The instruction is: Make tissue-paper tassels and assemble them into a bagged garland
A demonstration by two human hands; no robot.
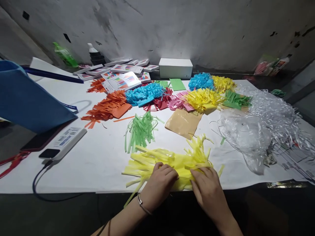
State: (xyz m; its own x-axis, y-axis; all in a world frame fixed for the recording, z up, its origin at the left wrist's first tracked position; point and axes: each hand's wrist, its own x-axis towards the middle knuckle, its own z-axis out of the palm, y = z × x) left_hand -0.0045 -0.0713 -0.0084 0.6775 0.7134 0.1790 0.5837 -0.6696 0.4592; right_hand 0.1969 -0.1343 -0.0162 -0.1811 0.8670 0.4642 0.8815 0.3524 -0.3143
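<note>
Yellow fringed tissue paper lies spread near the table's front edge, its cut strips fanning out to the left and at the upper right. My left hand, a bracelet on its wrist, has its fingers curled on the middle of the paper. To the right, my right hand grips the paper's near part, thumb below and fingers on top. A light green tassel bundle rests just beyond the yellow paper. Behind it to the right lies a flat tan packet.
Orange, blue and yellow fringe bundles line the table's middle. Boxes and a white carton stand behind. Clear plastic is at right; a white device with a cable is at left.
</note>
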